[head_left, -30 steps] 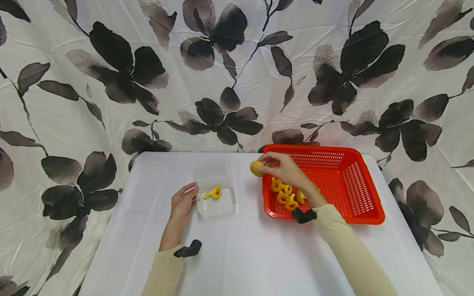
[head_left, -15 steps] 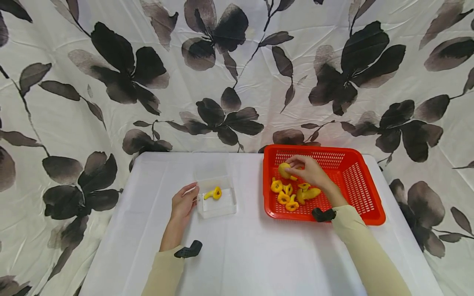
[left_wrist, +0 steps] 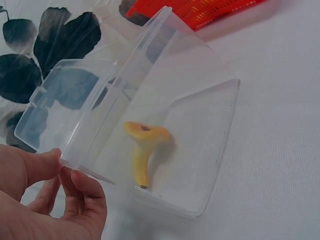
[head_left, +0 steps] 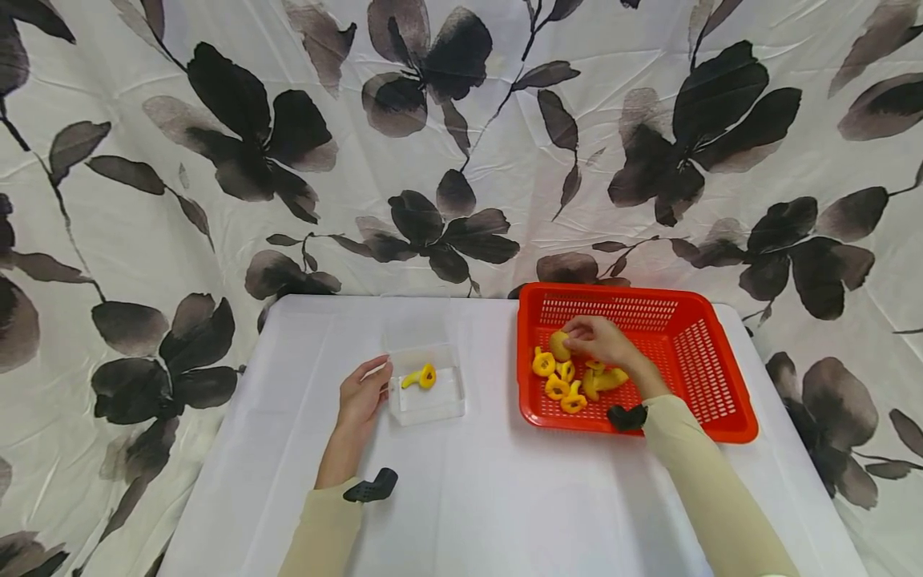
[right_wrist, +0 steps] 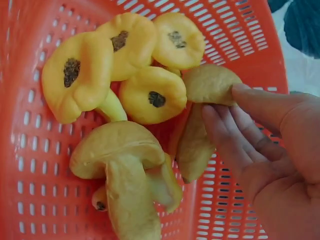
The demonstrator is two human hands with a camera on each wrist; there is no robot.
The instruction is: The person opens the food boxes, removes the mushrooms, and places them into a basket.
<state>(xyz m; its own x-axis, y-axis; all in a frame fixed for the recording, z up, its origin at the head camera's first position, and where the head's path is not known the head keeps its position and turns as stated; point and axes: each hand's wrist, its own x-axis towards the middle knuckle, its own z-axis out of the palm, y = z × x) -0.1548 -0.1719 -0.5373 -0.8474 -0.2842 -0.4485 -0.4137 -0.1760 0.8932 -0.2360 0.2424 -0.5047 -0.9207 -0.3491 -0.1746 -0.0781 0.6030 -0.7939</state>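
My left hand (head_left: 360, 393) pinches the left corner of a clear plastic box (left_wrist: 200, 145), thumb above and fingers below. The box stands with its lid (left_wrist: 67, 102) swung back. One yellow funnel-shaped toy mushroom (head_left: 420, 377) lies inside. My right hand (head_left: 598, 340), down in the red basket (head_left: 530, 409), pinches a tan toy mushroom (right_wrist: 210, 85) by its cap, thumb on one side and fingers under it. Beside that mushroom are several yellow funnel-shaped mushrooms (right_wrist: 152, 95) with dark centres. Another tan mushroom (right_wrist: 125, 180) lies near them, partly over a smaller pale one.
A white cloth covers the table (head_left: 461, 497). The red basket has slotted walls and stands at the back right, near a floral curtain (head_left: 577, 144). White table surface separates the box from the basket.
My right hand has carried the tan mushroom from over the basket's left rim rightward and down among the other mushrooms. The left hand keeps its hold on the box.
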